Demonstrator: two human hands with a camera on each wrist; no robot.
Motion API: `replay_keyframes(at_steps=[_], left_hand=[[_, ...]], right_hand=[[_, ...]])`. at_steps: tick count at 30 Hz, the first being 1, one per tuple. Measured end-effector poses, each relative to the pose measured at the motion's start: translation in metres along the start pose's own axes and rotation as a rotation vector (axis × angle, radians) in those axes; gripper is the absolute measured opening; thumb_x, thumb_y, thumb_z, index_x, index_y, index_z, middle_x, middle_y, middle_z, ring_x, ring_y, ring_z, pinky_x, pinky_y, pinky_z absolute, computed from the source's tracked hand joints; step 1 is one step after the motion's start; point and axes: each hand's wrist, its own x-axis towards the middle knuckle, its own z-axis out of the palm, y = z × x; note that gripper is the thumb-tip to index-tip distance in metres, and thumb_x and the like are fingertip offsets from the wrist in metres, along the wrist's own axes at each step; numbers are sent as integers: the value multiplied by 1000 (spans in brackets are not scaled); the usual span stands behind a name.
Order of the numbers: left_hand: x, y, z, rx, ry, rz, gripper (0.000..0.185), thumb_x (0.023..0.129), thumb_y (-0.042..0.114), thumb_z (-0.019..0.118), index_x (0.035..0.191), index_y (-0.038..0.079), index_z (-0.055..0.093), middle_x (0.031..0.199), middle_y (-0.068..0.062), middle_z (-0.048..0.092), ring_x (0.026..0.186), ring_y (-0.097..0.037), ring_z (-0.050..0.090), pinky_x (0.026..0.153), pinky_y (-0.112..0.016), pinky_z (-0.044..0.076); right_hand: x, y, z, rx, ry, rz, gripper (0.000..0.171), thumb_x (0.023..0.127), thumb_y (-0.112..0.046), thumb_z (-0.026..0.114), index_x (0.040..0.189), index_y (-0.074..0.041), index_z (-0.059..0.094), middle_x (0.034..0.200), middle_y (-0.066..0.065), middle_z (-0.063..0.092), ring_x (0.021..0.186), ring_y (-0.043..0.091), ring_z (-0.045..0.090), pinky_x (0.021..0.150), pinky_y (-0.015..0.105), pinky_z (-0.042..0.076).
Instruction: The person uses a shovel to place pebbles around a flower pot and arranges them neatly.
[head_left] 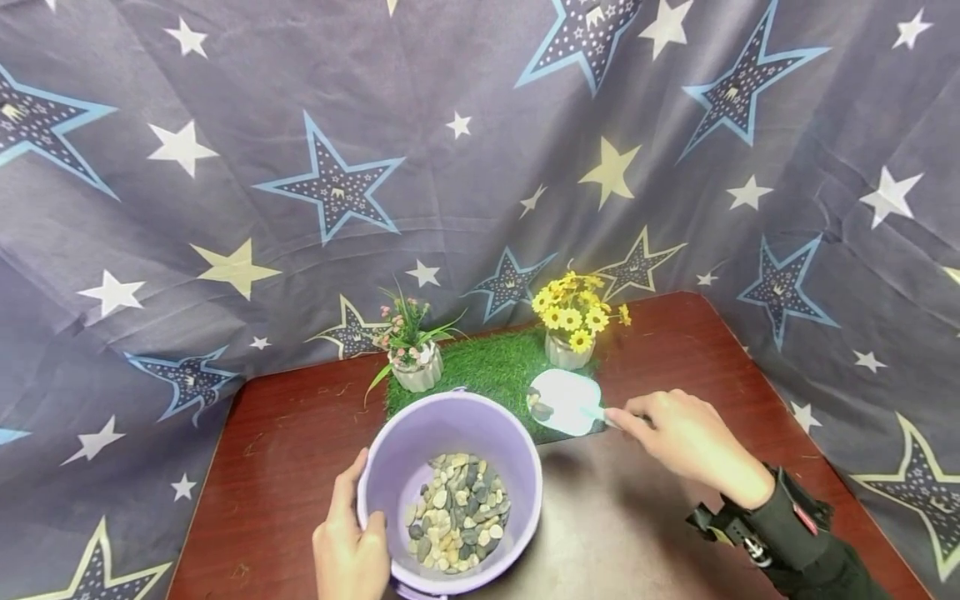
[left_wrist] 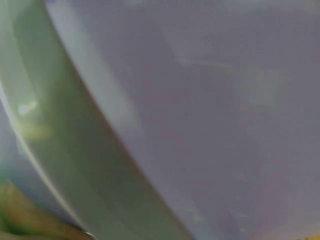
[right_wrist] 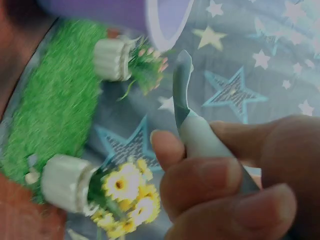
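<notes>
Beyond the right hand's [head_left: 682, 440] grip, scoop [head_left: 566, 402] overhangs grass mat [head_left: 487, 367].

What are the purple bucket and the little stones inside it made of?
The purple bucket looks like plastic: smooth, thin-walled, one even colour with a soft sheen. The stones look like real river pebbles: rounded, mixed grey, tan and white. They could be imitations; the pictures cannot settle it.

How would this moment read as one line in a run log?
left hand: grips bucket rim | right hand: holds scoop carrying pebbles above grass mat | bucket: holds pebbles
</notes>
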Motion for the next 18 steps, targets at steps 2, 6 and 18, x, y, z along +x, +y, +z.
replay_keyframes(at_steps=[2, 6, 18], left_hand=[[0, -6, -4, -15, 6, -27, 77, 76, -8, 62, 145, 26, 62, 132, -13, 70, 107, -41, 72, 84, -4, 38], [1, -19, -11, -28, 22, -97, 78, 73, -10, 62, 143, 23, 63, 128, -15, 71, 93, -25, 75, 69, -2, 44], [3, -54, -28, -23, -56, -356, 82, 74, -7, 56, 151, 21, 53, 128, -24, 66, 66, -10, 67, 49, -24, 53]], right_hand=[[2, 8, 3, 12, 1, 19, 48, 103, -50, 56, 61, -27, 51, 57, -12, 32, 53, 7, 33, 53, 27, 25], [7, 22, 20, 44, 8, 42, 44, 104, -51, 54, 66, -28, 61, 60, -12, 47, 58, 8, 42, 56, 30, 34], [39, 61, 129, 214, -32, 170, 48, 107, -40, 52, 68, -16, 64, 56, -6, 43, 54, 12, 41, 57, 31, 37]])
